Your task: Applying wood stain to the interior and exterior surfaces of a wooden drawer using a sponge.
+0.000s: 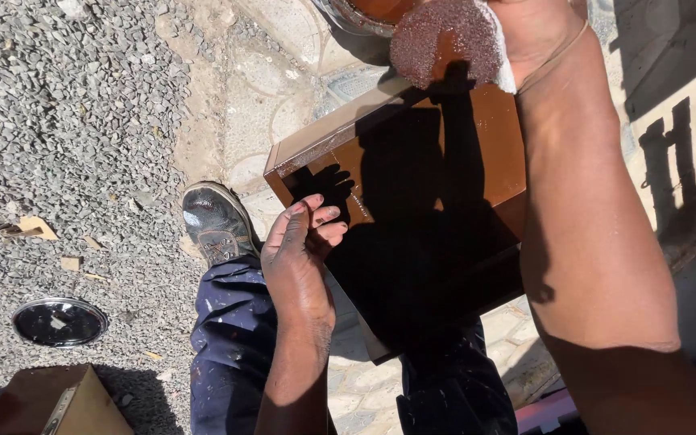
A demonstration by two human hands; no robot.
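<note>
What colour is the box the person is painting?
Glossy brown box, wet-looking, seen in the head view, its only view.
</note>
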